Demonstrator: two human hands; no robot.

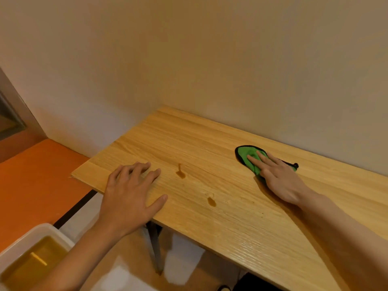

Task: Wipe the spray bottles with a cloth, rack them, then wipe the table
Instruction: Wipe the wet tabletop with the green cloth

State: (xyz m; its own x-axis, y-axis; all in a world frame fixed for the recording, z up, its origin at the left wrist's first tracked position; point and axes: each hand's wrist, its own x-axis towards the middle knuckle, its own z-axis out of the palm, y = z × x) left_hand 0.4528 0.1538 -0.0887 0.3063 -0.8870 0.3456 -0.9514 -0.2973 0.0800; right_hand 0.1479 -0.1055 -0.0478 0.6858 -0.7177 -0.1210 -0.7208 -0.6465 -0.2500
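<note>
1. Head view looks down on a green cloth (251,157) with a black border. It lies flat on the desk (231,223) near the far edge, close to the wall (210,59) and right of the desk's middle.
2. A small black loop (295,165) sticks out from the cloth's right end.
3. The right hand (280,178) lies palm down on the cloth. Its fingers (255,159) are straight and slightly spread, pressing the fabric to the wood. Nothing is pinched or gripped, and part of the cloth shows beyond the fingertips.
4. The left hand (130,198) rests palm down on bare wood near the desk's left end, close to the near edge. Its fingers are spread and lightly bent, the thumb is out to the side, and it holds nothing.
5. The two hands are well apart.
6. Two small brown wet marks lie on the light wood between the hands. The first spot (181,173) is just right of the left hand's fingertips, and the second spot (211,202) is closer to the near edge.
7. Under the near edge, a dark desk leg (155,248) runs down toward the floor.
8. Beyond the desk's left end lies an orange surface (37,175).
9. Low at the left, beside the left forearm, stands a white tub (42,229) of brownish liquid with a thin yellow object (38,258) in it.
</note>
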